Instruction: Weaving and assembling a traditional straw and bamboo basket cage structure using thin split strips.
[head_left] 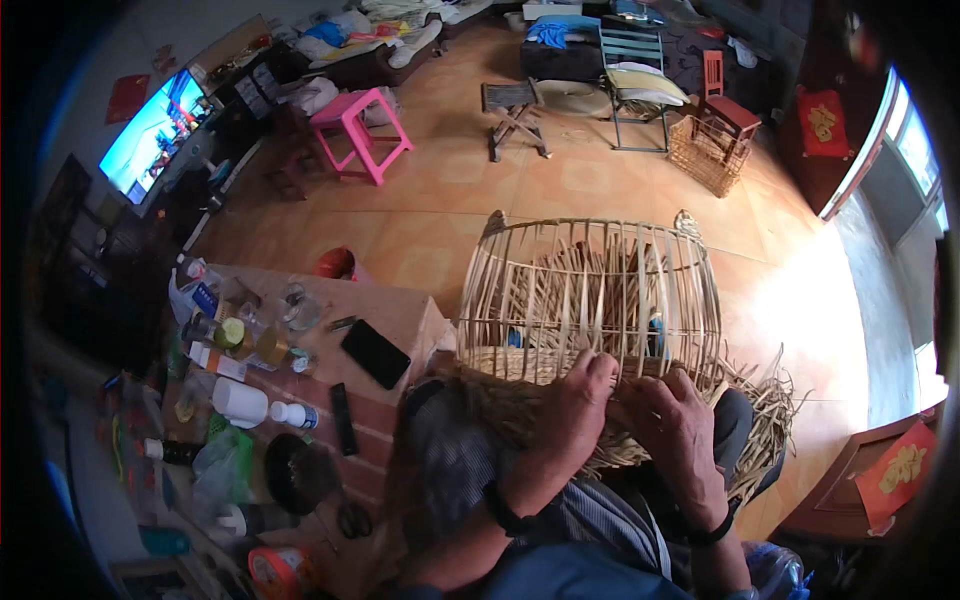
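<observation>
A half-woven basket (505, 362) of pale upright strips and tan plaited strands lies across my lap, its open frame tilted away from me. My left hand (588, 385) is at the woven band, thumb and fingers pinched together against the strips. Just right of it, my right hand (672, 415) curls closed at the same band, lower and nearer to me. Whatever lies between the fingers of either hand, probably a thin strand, is too small to make out. Dry loose strands (768, 400) hang in a bundle beyond my right knee.
A table (400, 300) at my left holds a black phone (376, 353), a remote control (343, 418), bottles, jars and scissors (354, 520). Farther off stand a pink stool (360, 110), a folding stool (513, 110) and a wicker basket (700, 155). A doorway is at right.
</observation>
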